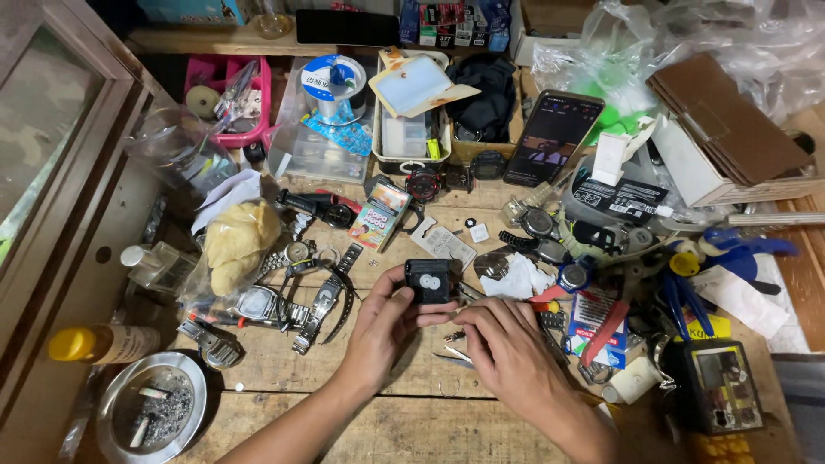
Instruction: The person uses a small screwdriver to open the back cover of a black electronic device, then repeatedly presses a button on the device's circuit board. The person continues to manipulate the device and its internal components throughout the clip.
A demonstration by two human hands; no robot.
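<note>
My left hand [384,328] holds a small black square watch case [428,280] by its side, back facing up, above the wooden workbench [378,412]. Its thumb and fingers pinch the case's left and lower edges. My right hand [507,348] rests on the bench just right of the case, fingers curled, with the tips close to a thin metal tool [454,352] lying under it. Whether that hand grips the tool is hidden.
Several wristwatches [301,292] lie left of my hands. A metal ashtray [153,411] sits at the near left. A phone [553,137] leans at the back. Blue-handled pliers [722,249], a small tester [720,387] and boxes crowd the right.
</note>
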